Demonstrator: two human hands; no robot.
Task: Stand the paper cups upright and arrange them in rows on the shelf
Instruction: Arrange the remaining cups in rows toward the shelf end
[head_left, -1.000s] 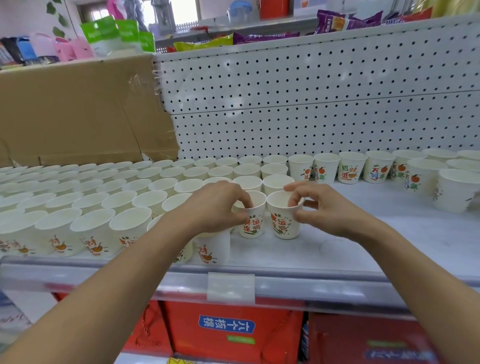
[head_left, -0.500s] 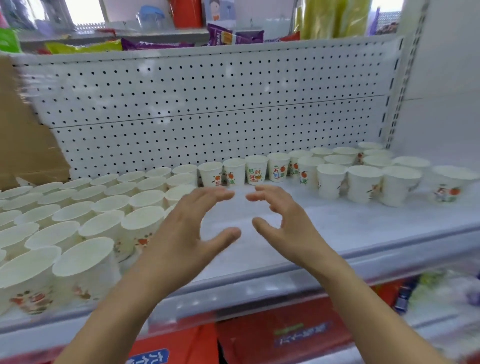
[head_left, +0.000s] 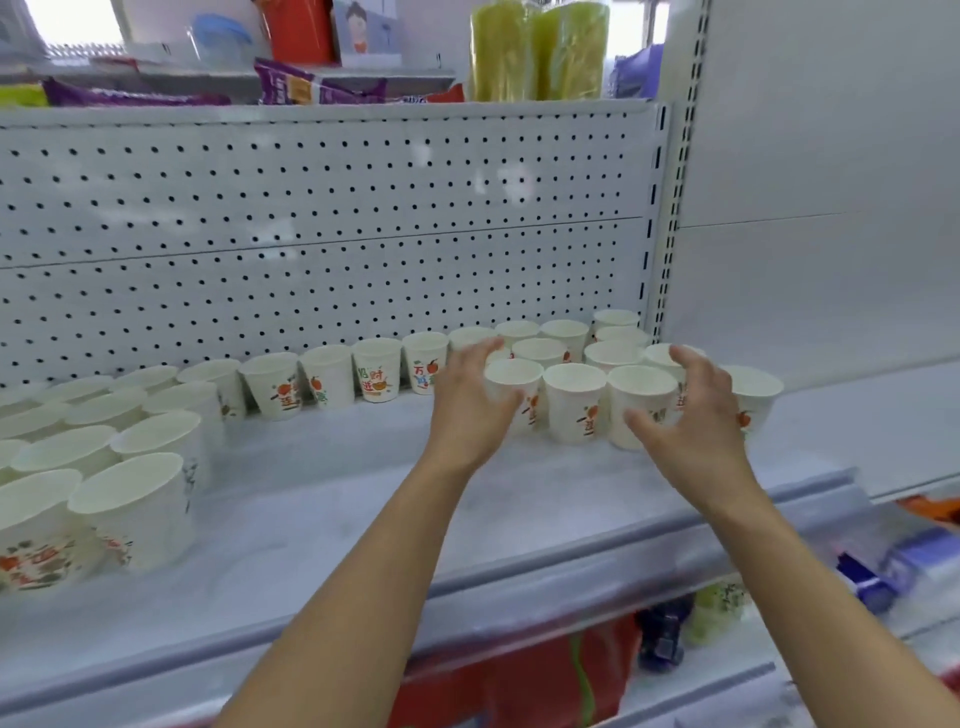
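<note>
White paper cups with orange and red print stand upright on the white shelf (head_left: 322, 525). A packed block of cups (head_left: 130, 499) fills the left end, and one row of cups (head_left: 376, 366) runs along the pegboard. A loose cluster of cups (head_left: 574, 400) stands at the right end. My left hand (head_left: 470, 402) is spread open at the cluster's left side, beside its leftmost front cup (head_left: 511, 376). My right hand (head_left: 685, 410) is spread open at the cluster's right side, in front of two cups. Neither hand grips a cup.
A white pegboard (head_left: 311, 234) backs the shelf and a white side panel (head_left: 810, 208) closes its right end. Snack packets (head_left: 317, 85) and green bundles (head_left: 537, 49) sit on the shelf above. Red bags (head_left: 519, 680) and other goods lie on the lower shelves.
Both hands let go of the two cups at the block's edge, opened, and moved right across the shelf to the right-hand cluster. The view swung right with them.
</note>
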